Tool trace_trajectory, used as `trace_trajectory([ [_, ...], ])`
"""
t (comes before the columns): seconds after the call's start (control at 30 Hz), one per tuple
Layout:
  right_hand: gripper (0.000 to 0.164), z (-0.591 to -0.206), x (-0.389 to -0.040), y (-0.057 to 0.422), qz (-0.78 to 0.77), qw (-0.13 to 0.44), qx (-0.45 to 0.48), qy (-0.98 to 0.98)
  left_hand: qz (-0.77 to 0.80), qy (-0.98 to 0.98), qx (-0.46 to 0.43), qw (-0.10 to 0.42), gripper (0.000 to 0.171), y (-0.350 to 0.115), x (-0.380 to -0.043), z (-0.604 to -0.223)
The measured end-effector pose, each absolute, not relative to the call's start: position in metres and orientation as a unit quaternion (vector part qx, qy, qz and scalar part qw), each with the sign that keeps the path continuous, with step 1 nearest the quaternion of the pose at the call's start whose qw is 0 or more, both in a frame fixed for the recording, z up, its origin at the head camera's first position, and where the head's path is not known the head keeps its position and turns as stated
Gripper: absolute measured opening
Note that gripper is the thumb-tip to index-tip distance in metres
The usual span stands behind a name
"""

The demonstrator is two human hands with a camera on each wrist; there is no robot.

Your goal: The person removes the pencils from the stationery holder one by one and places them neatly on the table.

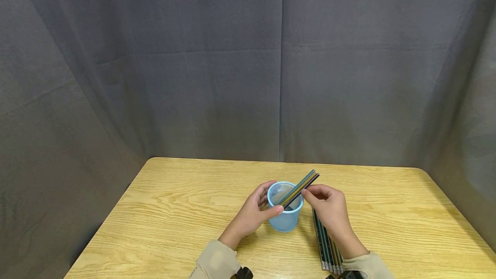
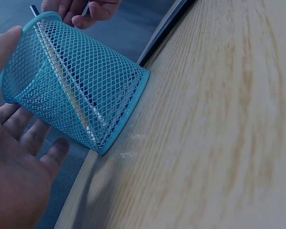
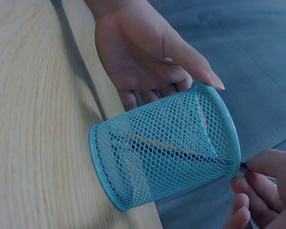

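A light blue mesh pencil cup (image 1: 284, 223) stands upright on the table. My left hand (image 1: 253, 208) holds it from the left, with the thumb at the rim and the fingers round the far side. Several pencils (image 1: 298, 187) lean to the right in the cup, their upper ends above the rim; through the mesh in the left wrist view their lower ends reach close to the base. At the right side of the rim my right hand (image 1: 329, 206) pinches a dark pencil (image 3: 243, 165) between thumb and fingers.
A row of dark green and brownish pencils (image 1: 325, 244) lies on the wooden table (image 1: 174, 210), partly hidden under my right hand and forearm. Grey cloth (image 1: 209, 98) hangs behind the table and at both sides.
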State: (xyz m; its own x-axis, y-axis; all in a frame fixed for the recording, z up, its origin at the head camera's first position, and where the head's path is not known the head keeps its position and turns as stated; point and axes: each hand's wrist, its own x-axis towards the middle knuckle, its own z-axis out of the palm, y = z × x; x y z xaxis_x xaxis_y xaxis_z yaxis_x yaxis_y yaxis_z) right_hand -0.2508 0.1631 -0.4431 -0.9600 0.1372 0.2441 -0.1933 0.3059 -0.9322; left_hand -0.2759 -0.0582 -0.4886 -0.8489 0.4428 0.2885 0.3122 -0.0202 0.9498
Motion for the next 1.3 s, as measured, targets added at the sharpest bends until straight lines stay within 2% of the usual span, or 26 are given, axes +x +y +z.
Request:
trace_trajectory([
  [1.3,0.021,-0.419,-0.234,0.184,0.632,0.206,0.013,-0.747,0.664,0.694,0.275,0.045,0.065,-0.058,-0.277,-0.491],
])
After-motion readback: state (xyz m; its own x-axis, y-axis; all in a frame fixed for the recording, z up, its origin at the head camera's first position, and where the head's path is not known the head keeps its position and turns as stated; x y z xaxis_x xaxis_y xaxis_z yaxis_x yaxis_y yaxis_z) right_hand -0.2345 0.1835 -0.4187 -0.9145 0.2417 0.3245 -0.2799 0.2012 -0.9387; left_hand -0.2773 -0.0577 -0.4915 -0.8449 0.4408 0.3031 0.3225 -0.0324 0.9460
